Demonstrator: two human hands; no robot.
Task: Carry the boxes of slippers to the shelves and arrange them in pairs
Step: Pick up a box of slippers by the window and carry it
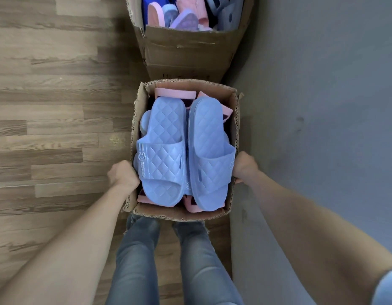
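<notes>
The small cardboard box (181, 213) sits in the middle of the view, open at the top, directly in front of the person and between the two hands. On top of its load lie two blue quilted slippers (163, 148) side by side, toes toward the person, with pink slippers (175, 93) showing under and behind them. The left hand (122, 175) grips the box's left wall near the near corner, fingers curled around the cardboard edge; the right hand (244, 166) grips the right wall at about the same level, its fingers wrapped around that side. Whether the box rests on the floor or is lifted cannot be told. Below it are the person's legs in jeans (135, 260). Just beyond stands a larger cardboard box (186, 51) holding mixed pink, purple and blue slippers (184, 16). Wood-pattern floor (47, 106) spreads to the left, and a grey wall (322, 106) runs along the right beside both boxes.
</notes>
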